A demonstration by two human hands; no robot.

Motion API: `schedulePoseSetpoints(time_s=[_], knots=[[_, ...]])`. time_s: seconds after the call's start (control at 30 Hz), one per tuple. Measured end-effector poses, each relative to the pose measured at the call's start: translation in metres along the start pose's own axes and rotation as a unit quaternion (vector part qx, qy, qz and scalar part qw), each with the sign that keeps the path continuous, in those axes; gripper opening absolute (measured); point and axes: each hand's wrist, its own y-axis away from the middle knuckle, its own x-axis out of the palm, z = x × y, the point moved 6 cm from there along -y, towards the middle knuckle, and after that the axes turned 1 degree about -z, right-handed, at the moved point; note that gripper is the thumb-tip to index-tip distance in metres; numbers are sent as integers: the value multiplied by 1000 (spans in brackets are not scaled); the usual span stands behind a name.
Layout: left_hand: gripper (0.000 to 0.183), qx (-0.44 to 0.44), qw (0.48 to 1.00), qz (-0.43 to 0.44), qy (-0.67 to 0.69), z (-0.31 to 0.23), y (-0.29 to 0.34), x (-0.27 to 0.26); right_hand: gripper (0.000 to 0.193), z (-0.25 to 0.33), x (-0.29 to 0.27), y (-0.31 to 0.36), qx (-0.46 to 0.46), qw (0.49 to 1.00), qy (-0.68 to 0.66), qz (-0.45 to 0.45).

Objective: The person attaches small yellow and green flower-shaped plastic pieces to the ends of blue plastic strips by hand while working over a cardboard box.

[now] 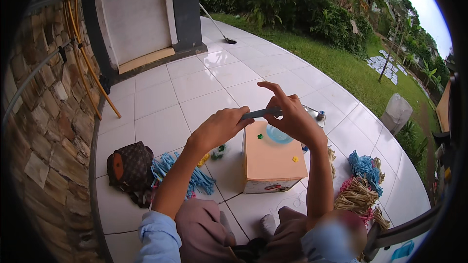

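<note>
A narrow blue-grey strip (261, 113) is stretched between my two hands, above a box (273, 158) with a peach-coloured top. My left hand (220, 127) pinches one end of it. The other end sits in my right hand (291, 119), whose index finger is raised and bent away from the rest. Below my right hand, a light blue round dish (280, 135) rests on the box, partly covered by that hand. A small green flower-shaped piece (260, 136) and a yellow one (295, 159) also lie on the box top.
Light blue strip bundles (195, 178) lie left beside a brown patterned bag (130, 166). Beige bundles (358, 196) and blue ones (364, 168) lie right. A metal tin (314, 116) stands behind the box. A broom (228, 40) leans near the door (134, 14).
</note>
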Motion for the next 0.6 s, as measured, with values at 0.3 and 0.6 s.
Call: schedulePoseSetpoints(time_s=[0.3,0.6], knots=[[17,-9,977,-104,186,6,45,40,78,-17,-7,45,39,974,-152,-162],[18,14,970,-92,223,10,40,61,67,-38,8,67,132,841,-465,-244]])
